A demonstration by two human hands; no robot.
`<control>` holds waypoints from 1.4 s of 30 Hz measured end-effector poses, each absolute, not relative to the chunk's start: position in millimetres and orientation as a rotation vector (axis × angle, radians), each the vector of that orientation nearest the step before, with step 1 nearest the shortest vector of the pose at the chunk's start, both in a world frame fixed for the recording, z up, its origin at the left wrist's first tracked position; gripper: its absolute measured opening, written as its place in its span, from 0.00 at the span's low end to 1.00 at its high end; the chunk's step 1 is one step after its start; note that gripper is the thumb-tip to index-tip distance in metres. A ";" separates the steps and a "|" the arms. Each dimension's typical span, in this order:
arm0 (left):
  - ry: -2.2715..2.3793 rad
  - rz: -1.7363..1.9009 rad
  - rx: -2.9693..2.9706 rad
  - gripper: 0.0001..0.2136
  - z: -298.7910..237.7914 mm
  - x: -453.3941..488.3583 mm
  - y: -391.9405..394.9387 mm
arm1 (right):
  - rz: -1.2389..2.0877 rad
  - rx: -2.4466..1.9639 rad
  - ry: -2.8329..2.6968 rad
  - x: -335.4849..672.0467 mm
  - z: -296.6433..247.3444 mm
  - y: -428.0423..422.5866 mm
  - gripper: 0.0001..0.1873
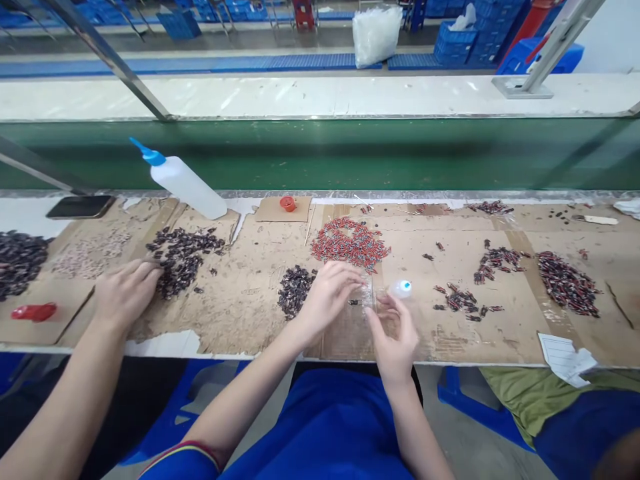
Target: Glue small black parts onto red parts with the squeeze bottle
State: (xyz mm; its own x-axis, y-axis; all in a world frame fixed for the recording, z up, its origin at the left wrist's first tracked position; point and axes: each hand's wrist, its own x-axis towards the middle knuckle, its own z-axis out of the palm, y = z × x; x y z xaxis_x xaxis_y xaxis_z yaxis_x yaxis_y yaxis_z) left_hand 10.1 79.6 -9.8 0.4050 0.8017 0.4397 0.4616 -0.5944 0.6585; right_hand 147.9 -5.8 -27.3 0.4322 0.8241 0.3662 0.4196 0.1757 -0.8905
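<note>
Two hands are bent: the left hand (331, 288) beside the red parts (350, 249), the right hand (396, 333) beside a small bottle (402, 288). Whether either pinches the blurred clear piece (369, 300) between them cannot be told; a careless sweep could scatter those parts.

Blur hides whether the right hand (397, 339) grips anything, and the left edge crops a dark pile (21, 262).

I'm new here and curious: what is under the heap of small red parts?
Brown cardboard shows around the heap of small red parts, so it appears to rest on that. Directly beneath, the parts themselves cover whatever is there.
</note>
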 end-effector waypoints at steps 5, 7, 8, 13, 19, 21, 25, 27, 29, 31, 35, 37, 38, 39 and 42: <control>1.006 1.075 2.034 0.05 -11.0 11.2 53.5 | 0.825 -1.393 -0.939 137.2 -33.9 3.2 0.12; 1.040 1.040 2.047 0.05 -20.2 9.2 50.3 | 0.844 -1.420 -0.910 139.4 -37.7 3.6 0.12; 1.074 1.016 2.083 0.05 -26.3 7.8 49.6 | 0.839 -1.443 -0.898 140.9 -39.5 3.1 0.13; 1.283 0.945 2.260 0.07 -53.8 5.6 48.0 | 0.873 -1.525 -0.812 142.5 -44.5 -0.6 0.16; 1.173 1.052 2.170 0.06 -47.2 9.9 45.0 | 0.921 -1.528 -0.809 135.4 -40.4 -0.2 0.16; 1.145 1.082 2.125 0.06 -41.5 10.3 42.7 | 0.957 -1.505 -0.795 134.3 -38.3 0.2 0.16; 1.116 1.168 2.103 0.07 -35.5 10.5 38.5 | 1.029 -1.460 -0.740 133.5 -33.6 -0.4 0.16; 1.111 1.189 2.095 0.07 -34.1 10.5 37.6 | 1.054 -1.437 -0.738 133.9 -30.6 -1.0 0.16; 1.101 1.194 2.086 0.07 -32.5 10.5 37.3 | 1.062 -1.424 -0.748 135.3 -27.9 -1.1 0.15; 1.087 1.186 2.062 0.07 -30.5 10.4 37.2 | 1.057 -1.420 -0.751 137.7 -26.1 -0.5 0.14; 1.053 1.150 1.954 0.07 -24.3 10.4 36.6 | 1.059 -1.395 -0.739 142.1 -24.0 0.6 0.12; 1.041 1.129 1.877 0.06 -19.9 10.3 35.5 | 1.031 -1.388 -0.748 142.8 -22.0 -0.2 0.10; 1.045 1.112 1.832 0.06 -17.4 10.3 34.8 | 1.006 -1.391 -0.760 142.7 -20.5 -0.9 0.09; 1.055 1.088 1.786 0.05 -14.7 10.3 33.9 | 0.978 -1.396 -0.779 142.5 -18.9 -1.7 0.09; 1.092 1.012 1.662 0.05 -7.3 11.0 31.2 | 0.910 -1.395 -0.853 142.1 -14.7 -3.7 0.07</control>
State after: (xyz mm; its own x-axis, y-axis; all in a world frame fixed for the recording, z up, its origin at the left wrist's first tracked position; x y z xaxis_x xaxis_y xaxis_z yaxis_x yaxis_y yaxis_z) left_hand 11.0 31.2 -7.3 0.2819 0.9463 0.1581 0.2298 -0.2266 0.9465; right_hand 142.1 -3.7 -14.7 0.4240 0.9050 -0.0342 -0.0238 -0.0266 -0.9994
